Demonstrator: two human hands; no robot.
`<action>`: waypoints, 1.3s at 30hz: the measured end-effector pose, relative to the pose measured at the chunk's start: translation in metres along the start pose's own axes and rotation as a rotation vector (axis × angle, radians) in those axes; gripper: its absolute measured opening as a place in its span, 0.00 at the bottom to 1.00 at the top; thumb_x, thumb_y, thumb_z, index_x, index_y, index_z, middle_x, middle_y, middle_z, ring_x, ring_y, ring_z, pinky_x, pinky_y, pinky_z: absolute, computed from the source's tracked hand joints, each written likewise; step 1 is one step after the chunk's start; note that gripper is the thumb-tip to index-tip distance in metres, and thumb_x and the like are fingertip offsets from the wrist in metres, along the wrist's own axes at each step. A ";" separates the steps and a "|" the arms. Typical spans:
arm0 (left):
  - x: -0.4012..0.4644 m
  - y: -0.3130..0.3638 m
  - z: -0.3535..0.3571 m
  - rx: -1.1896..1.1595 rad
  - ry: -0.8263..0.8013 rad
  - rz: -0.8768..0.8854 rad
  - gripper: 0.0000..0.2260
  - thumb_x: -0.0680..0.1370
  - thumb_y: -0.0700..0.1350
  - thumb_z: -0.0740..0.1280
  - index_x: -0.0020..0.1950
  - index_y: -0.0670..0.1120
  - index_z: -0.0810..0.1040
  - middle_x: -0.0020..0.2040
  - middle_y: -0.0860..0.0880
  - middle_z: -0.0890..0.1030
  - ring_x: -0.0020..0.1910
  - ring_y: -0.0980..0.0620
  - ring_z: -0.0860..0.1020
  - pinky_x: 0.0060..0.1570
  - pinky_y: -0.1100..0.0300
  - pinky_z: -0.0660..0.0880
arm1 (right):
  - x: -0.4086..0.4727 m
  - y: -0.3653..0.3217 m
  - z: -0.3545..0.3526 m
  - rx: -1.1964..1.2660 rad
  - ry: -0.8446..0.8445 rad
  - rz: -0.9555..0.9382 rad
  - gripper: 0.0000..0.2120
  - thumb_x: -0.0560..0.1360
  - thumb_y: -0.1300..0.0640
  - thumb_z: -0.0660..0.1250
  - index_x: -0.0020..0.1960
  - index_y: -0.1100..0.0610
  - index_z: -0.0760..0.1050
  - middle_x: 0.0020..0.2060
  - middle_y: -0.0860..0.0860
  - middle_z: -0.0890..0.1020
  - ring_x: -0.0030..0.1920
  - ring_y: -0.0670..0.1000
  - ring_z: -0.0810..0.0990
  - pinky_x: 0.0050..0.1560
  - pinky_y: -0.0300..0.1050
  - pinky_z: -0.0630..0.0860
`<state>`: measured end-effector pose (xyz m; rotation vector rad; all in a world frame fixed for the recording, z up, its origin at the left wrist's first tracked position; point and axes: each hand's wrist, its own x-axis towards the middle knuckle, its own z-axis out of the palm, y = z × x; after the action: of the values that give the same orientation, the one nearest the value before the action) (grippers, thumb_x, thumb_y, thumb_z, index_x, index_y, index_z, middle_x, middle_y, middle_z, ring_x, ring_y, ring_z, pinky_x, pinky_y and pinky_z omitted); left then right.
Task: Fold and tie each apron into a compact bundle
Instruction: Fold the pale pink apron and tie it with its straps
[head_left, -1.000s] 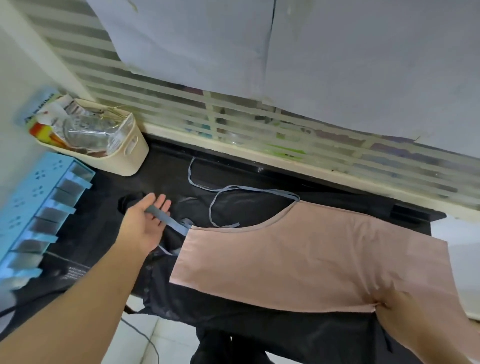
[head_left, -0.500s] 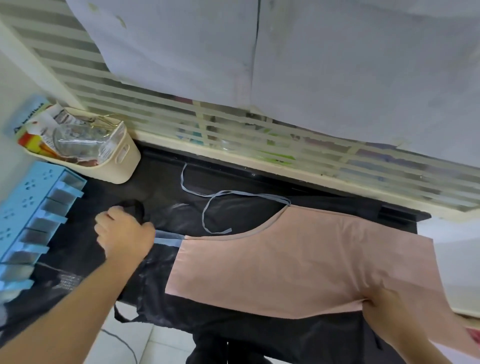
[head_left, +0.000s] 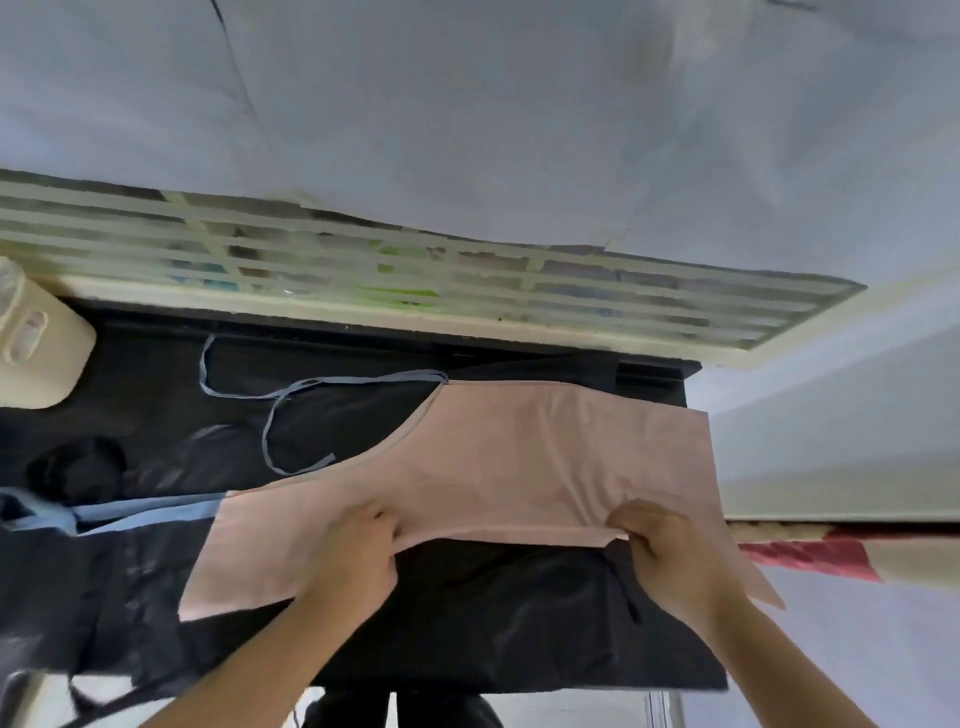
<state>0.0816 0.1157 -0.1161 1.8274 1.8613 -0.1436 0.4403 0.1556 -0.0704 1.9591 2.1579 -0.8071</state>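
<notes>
A pink apron (head_left: 519, 457) with pale blue trim lies spread across a dark cloth on the black table (head_left: 654, 371). My left hand (head_left: 353, 556) pinches its near edge at the middle. My right hand (head_left: 670, 556) pinches the same edge further right, and the edge between them is lifted off the table. A thin blue neck strap (head_left: 270, 415) loops on the table behind the apron. A wider blue waist tie (head_left: 145, 512) stretches left from the apron's left corner.
A cream plastic basket (head_left: 41, 358) stands at the table's back left. A slatted cream window frame (head_left: 467, 275) runs behind the table, with pale sheets hung above. Dark fabric (head_left: 519, 623) hangs over the table's front edge. A red and cream cloth (head_left: 810, 556) shows at right.
My left hand let go of the blue waist tie and came right to the apron's near edge. Both hands now lift that edge. The camera view shifted right.
</notes>
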 end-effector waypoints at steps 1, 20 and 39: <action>-0.002 -0.018 -0.009 0.010 -0.014 -0.021 0.10 0.82 0.45 0.66 0.59 0.58 0.81 0.58 0.58 0.82 0.54 0.58 0.79 0.60 0.63 0.74 | -0.002 0.005 -0.001 -0.006 -0.030 0.003 0.18 0.79 0.66 0.64 0.59 0.50 0.85 0.55 0.42 0.85 0.56 0.47 0.82 0.55 0.29 0.68; 0.079 -0.064 -0.134 0.491 -0.314 -0.176 0.08 0.78 0.43 0.59 0.50 0.52 0.76 0.44 0.54 0.78 0.45 0.52 0.78 0.50 0.56 0.74 | 0.071 0.015 -0.067 -0.246 -0.123 0.014 0.07 0.84 0.54 0.60 0.53 0.44 0.75 0.45 0.44 0.79 0.43 0.44 0.78 0.47 0.39 0.74; 0.056 0.040 0.018 0.110 -0.216 -0.089 0.35 0.82 0.69 0.45 0.77 0.64 0.23 0.76 0.51 0.18 0.77 0.38 0.23 0.71 0.19 0.45 | 0.076 0.002 0.056 -0.253 0.053 -0.188 0.27 0.87 0.42 0.47 0.84 0.38 0.42 0.85 0.47 0.44 0.84 0.56 0.43 0.81 0.64 0.47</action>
<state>0.1274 0.1617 -0.1446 1.7244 1.8131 -0.4644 0.4156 0.1972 -0.1513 1.6938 2.3676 -0.4797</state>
